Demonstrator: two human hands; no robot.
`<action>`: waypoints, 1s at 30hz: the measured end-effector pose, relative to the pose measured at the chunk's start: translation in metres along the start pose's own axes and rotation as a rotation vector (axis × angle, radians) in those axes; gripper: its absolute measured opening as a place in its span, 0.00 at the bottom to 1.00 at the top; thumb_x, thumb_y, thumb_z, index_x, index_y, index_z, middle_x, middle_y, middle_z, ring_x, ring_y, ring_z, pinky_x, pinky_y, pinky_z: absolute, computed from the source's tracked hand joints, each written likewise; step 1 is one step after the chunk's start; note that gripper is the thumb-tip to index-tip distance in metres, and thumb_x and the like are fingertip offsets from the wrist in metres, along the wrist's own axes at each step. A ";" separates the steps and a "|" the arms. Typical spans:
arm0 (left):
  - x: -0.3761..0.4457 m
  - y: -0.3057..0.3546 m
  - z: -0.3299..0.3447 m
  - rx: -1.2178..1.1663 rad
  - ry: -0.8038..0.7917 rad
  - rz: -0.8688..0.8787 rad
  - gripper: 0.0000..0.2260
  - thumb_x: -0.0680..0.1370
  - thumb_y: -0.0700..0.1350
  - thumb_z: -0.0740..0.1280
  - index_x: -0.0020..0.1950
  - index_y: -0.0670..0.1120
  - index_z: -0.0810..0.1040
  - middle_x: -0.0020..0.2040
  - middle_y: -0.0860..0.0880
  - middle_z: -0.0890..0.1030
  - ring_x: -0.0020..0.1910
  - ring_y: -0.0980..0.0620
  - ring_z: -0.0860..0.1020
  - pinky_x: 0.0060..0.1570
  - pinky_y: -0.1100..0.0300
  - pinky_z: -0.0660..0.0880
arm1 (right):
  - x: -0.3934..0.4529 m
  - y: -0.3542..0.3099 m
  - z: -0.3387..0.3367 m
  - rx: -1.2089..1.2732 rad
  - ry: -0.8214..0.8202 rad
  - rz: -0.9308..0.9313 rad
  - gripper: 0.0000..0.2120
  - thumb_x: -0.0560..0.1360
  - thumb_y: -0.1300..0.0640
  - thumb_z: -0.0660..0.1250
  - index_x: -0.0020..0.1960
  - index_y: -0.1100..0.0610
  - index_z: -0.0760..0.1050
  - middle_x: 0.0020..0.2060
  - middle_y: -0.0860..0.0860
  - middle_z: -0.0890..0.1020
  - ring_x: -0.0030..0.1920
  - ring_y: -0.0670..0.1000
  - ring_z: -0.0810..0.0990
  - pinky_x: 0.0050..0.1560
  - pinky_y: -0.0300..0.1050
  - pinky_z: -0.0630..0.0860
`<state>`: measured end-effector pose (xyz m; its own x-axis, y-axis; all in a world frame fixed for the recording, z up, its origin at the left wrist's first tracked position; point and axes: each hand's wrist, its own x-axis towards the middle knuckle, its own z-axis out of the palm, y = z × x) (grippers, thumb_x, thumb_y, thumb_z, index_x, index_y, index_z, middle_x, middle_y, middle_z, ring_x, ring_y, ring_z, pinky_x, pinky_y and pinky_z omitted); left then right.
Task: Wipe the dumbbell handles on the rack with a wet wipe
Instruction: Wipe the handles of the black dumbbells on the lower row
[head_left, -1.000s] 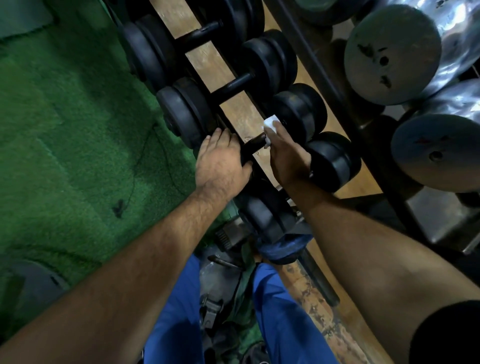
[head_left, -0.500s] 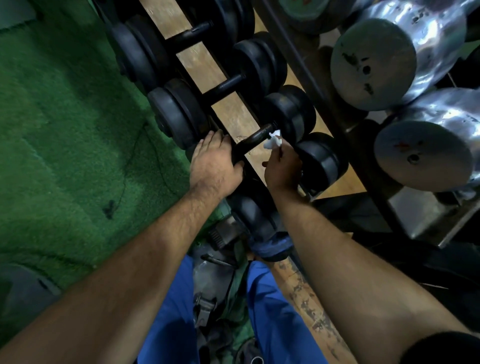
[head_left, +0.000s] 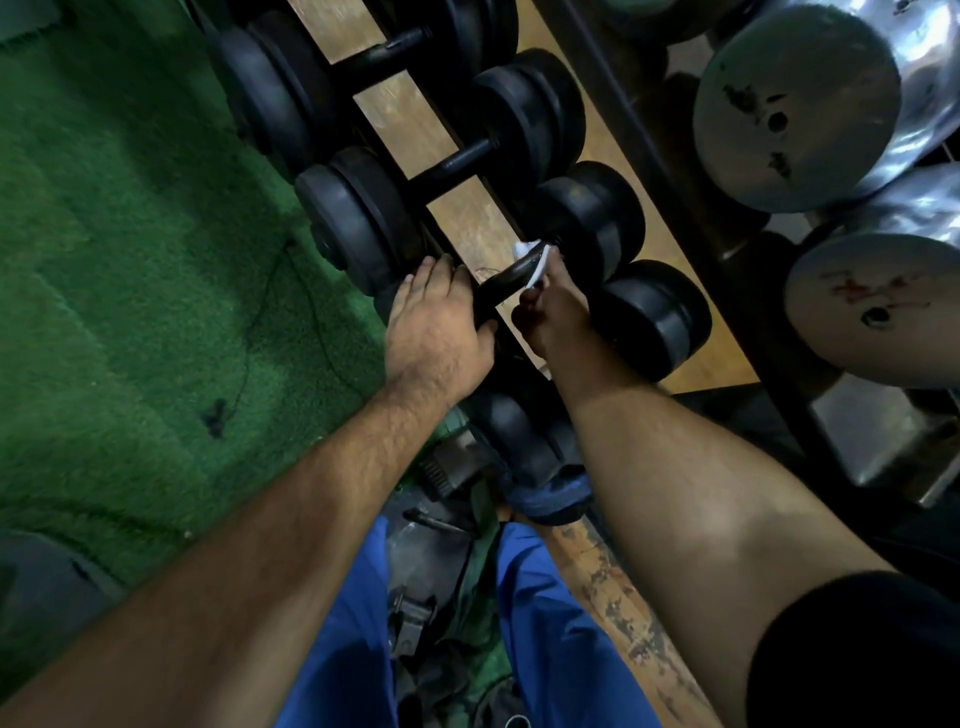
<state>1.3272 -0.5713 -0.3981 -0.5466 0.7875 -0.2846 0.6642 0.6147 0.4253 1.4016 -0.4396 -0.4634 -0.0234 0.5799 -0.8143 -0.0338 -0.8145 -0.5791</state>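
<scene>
Dumbbell handle (head_left: 506, 278) near the rack's (head_left: 470, 234) front edge is mid-wipe: right hand (head_left: 553, 317) pinches the wet wipe (head_left: 535, 260) around it, left hand (head_left: 439, 332) lies flat, fingers straight, on its near weight. Handles farther along look untouched, I'd judge.

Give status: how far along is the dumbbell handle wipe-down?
Done: nothing visibly finished; a wiped handle looks no different here. In hand: right hand wraps the white wet wipe around the near black dumbbell's dark metal handle, while the left hand steadies its other end. Left: the two black dumbbell handles farther along the rack, untouched now.
</scene>
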 end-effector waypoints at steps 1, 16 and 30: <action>0.000 0.000 0.001 0.006 0.006 0.001 0.31 0.76 0.55 0.65 0.75 0.42 0.64 0.77 0.42 0.63 0.78 0.46 0.57 0.77 0.51 0.51 | 0.001 0.004 0.000 0.024 -0.017 0.015 0.12 0.79 0.46 0.67 0.49 0.54 0.81 0.35 0.49 0.76 0.21 0.43 0.65 0.22 0.33 0.60; 0.000 -0.010 -0.014 -0.089 -0.110 0.050 0.33 0.75 0.53 0.68 0.76 0.42 0.63 0.78 0.42 0.61 0.78 0.46 0.56 0.77 0.52 0.52 | -0.018 0.010 0.012 -0.515 0.091 0.014 0.17 0.78 0.45 0.66 0.35 0.54 0.74 0.29 0.50 0.76 0.31 0.52 0.73 0.36 0.43 0.71; 0.007 -0.017 -0.021 -0.143 -0.194 0.071 0.34 0.75 0.49 0.71 0.77 0.42 0.61 0.79 0.43 0.59 0.79 0.46 0.54 0.77 0.55 0.51 | -0.004 0.024 0.026 -0.350 0.158 0.164 0.25 0.71 0.42 0.73 0.55 0.62 0.80 0.43 0.57 0.84 0.39 0.56 0.84 0.37 0.48 0.82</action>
<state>1.3013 -0.5776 -0.3896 -0.3840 0.8306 -0.4033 0.6109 0.5561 0.5635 1.3748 -0.4607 -0.4730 0.1539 0.4553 -0.8769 0.2997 -0.8672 -0.3977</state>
